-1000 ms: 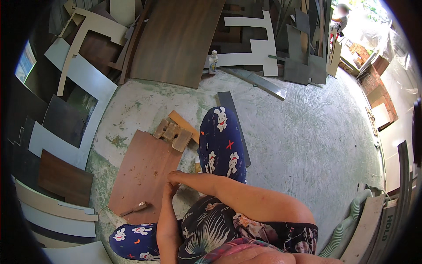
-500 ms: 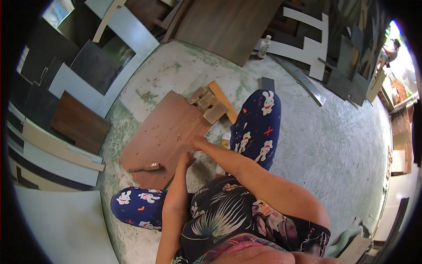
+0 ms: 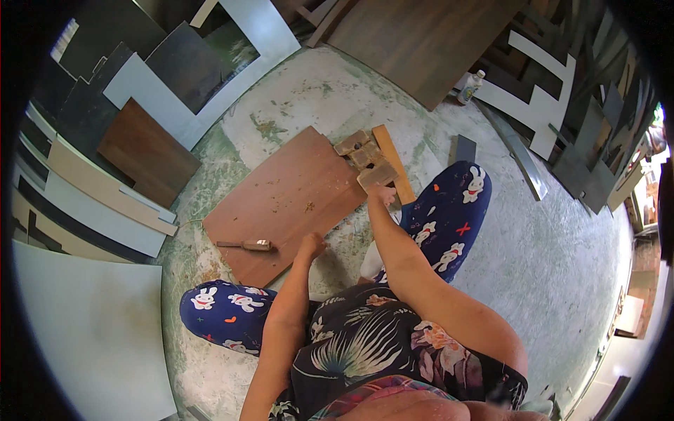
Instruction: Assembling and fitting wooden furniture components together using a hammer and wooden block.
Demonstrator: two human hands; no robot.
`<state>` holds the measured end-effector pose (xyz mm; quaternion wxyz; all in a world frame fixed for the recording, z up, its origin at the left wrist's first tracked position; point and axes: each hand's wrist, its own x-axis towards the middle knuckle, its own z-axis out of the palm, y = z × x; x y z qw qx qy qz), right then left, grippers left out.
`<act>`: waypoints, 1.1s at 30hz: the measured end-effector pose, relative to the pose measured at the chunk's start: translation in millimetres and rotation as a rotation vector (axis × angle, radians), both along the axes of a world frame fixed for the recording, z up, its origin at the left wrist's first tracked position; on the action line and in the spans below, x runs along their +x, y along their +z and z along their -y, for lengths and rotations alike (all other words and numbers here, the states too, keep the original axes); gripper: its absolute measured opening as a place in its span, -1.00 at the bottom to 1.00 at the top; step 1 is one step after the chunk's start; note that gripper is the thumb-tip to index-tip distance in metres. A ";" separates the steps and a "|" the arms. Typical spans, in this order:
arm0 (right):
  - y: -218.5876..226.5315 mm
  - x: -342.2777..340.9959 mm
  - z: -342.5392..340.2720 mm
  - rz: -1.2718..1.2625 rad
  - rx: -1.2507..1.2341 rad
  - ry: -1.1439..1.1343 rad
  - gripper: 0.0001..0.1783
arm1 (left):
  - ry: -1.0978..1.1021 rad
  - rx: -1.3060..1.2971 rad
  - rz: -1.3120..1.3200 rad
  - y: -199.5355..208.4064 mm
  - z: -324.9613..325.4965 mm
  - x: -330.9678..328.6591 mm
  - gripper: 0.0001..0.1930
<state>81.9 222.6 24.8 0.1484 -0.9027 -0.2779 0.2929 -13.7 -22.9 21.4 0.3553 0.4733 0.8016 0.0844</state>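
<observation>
One brown board (image 3: 288, 193) lies flat on the floor (image 3: 554, 274). Our left grip (image 3: 314, 245) is at its near edge, right grip (image 3: 381, 194) by the wooden block (image 3: 364, 154) at its right edge; we can't tell if either's closed. Floor runs wide beyond our right knee (image 3: 453, 217).

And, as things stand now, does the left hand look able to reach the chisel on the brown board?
Likely yes: the left hand is at the near edge of the brown board, the chisel lies with its handle toward it, and nothing visible lies between. Whether this hand holds anything is unclear.
</observation>
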 end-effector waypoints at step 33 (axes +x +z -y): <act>7.9 -1.9 -5.9 -1.561 0.318 0.541 -0.57 | 0.422 0.125 -0.006 13.8 -6.2 2.7 -0.76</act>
